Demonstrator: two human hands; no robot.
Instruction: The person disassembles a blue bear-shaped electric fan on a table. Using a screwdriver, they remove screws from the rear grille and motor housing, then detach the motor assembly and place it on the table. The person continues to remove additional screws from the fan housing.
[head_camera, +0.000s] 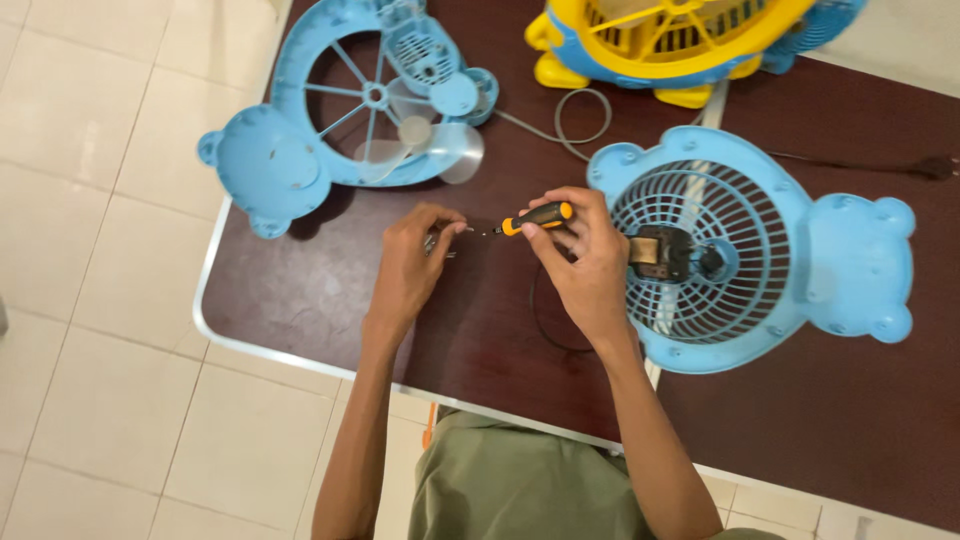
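My right hand (585, 262) grips a small screwdriver (534, 217) with an orange and black handle, its tip pointing left. My left hand (412, 262) pinches a small metal piece (441, 244), likely a screw, right at the screwdriver's tip, just above the dark brown table (300, 290). Beside my right hand lies a blue bear-shaped fan shell (760, 250) with a round grille and a small motor (660, 252) at its centre. A second blue bear-shaped fan half (290, 150) with clear blades (440, 150) lies at the far left.
A yellow and blue fan (660, 40) stands at the table's far edge. A grey cable (575, 125) loops between the fans and a black cord (545, 325) curls under my right wrist. White floor tiles (90, 200) lie left of the table.
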